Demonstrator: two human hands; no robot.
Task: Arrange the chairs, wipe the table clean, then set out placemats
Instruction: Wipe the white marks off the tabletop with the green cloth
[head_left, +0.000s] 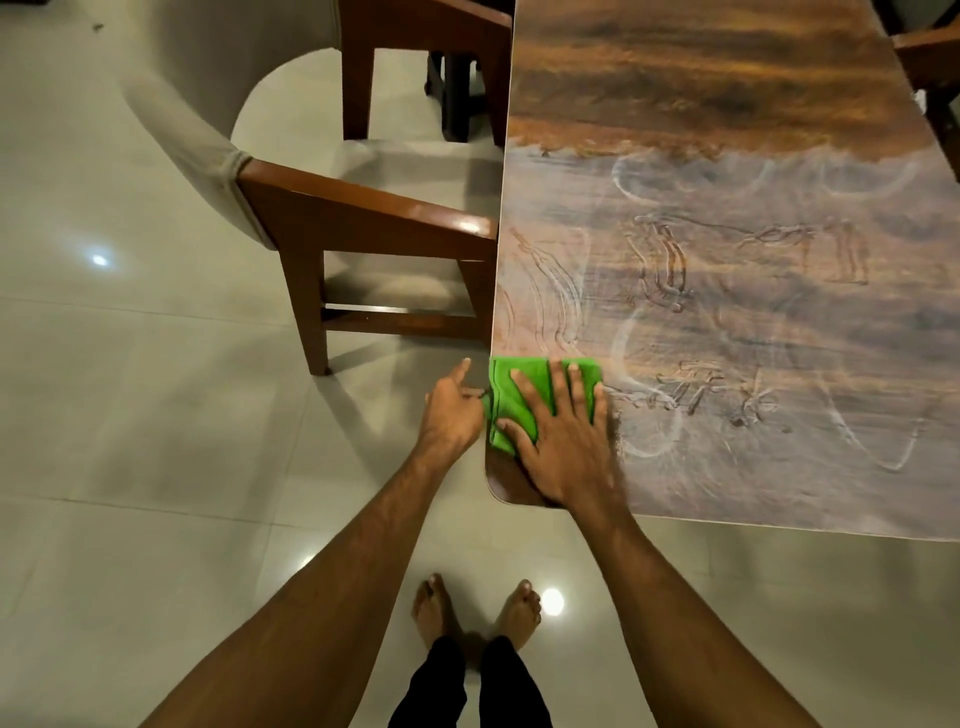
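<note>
While our flat right hand (563, 447) presses the green cloth (519, 402) on the tabletop (727, 93), left hand (451, 413) slack alongside, we judge wiping unfinished: streaks (667, 270) next.

Bench (727, 312) to the right, floor (156, 441) to the left. The cloth (506, 400) lies on the bench's near left corner, right at the left edge, and the right hand (561, 441) lies flat on top of it. The left hand (452, 410) sits just off that edge, beside the cloth, over the floor. Behind the hands a chair (363, 218) stands left of the bench, its armrest up against the bench edge. A second chair (930, 57) stands at the far right side. The person's feet (478, 608) are on the floor, nearer than the corner.
</note>
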